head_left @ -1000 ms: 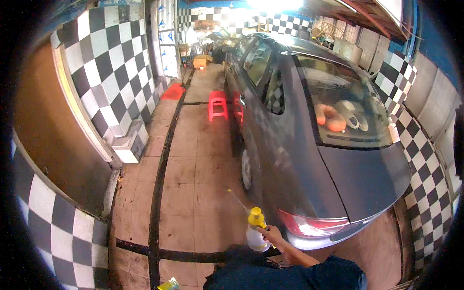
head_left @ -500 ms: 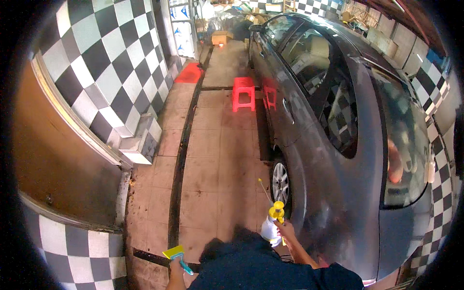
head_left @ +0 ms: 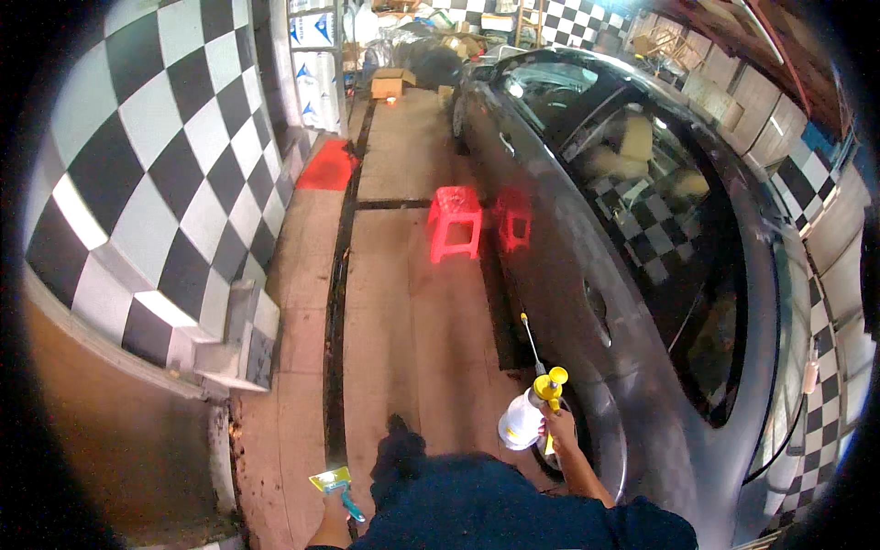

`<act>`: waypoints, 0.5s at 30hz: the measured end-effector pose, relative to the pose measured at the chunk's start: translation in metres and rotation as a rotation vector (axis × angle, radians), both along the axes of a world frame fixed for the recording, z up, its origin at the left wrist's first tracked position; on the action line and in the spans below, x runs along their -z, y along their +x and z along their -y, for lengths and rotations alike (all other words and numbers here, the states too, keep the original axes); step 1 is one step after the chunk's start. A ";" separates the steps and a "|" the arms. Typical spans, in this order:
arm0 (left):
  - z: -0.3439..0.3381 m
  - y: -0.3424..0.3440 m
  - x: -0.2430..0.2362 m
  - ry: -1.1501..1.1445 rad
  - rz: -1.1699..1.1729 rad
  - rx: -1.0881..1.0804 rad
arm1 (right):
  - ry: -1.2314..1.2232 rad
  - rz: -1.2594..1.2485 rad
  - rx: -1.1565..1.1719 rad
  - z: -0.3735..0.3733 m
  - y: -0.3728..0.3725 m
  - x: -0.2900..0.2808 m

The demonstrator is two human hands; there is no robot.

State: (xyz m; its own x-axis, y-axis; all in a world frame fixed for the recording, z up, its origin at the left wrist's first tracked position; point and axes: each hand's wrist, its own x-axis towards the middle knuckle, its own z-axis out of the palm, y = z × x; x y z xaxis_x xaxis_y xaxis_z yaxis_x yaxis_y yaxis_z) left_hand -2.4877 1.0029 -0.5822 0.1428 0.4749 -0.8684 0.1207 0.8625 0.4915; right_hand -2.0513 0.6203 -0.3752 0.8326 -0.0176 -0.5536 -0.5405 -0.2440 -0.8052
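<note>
At the lower left, my left hand (head_left: 334, 515) is closed round the teal handle of a small squeegee (head_left: 331, 479) with a yellow head. My right hand (head_left: 561, 429) grips a white pump sprayer (head_left: 521, 423) with a yellow top. A long thin wand with a yellow tip rises from the sprayer, pointing forward beside the car. To the right stands a dark grey car (head_left: 568, 284), its side close to the sprayer. The sprayer and my right arm partly cover a wheel. Pale, dull smears mark the car's paint.
Ahead, a red plastic stool (head_left: 455, 220) stands close against the car's side. A red mat (head_left: 327, 165) lies by the checkered wall (head_left: 137, 156) on the left. Farther off are a cardboard box (head_left: 391, 84) and piled clutter. A dark channel (head_left: 337, 348) runs along the tiled floor.
I have moved forward along the car; the stool and side windows appear nearer. The sprayer has risen slightly and shifted right. Both hands keep their holds.
</note>
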 end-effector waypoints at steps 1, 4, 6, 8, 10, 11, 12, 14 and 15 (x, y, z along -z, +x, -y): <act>-0.035 0.027 -0.003 -0.021 -0.025 0.021 | -0.013 0.015 0.020 -0.016 0.017 -0.004; -0.131 0.114 -0.034 0.055 0.003 0.090 | -0.037 0.002 0.091 -0.061 0.063 -0.017; -0.191 0.164 -0.051 0.224 0.075 0.179 | -0.070 -0.033 0.108 -0.103 0.090 -0.042; -0.244 0.234 -0.062 0.167 0.162 0.121 | -0.028 0.002 0.158 -0.126 0.116 -0.042; -0.289 0.299 -0.076 0.289 0.120 0.239 | 0.023 -0.005 0.186 -0.148 0.145 -0.026; -0.307 0.319 -0.075 0.265 0.122 0.246 | 0.077 -0.014 0.224 -0.167 0.161 -0.023; -0.326 0.347 -0.070 0.246 0.139 0.254 | 0.047 -0.026 0.224 -0.180 0.183 -0.011; -0.353 0.395 -0.064 0.192 0.137 0.258 | -0.011 -0.054 0.221 -0.206 0.229 0.019; -0.362 0.415 -0.059 0.156 0.121 0.258 | -0.039 -0.069 0.229 -0.222 0.251 0.022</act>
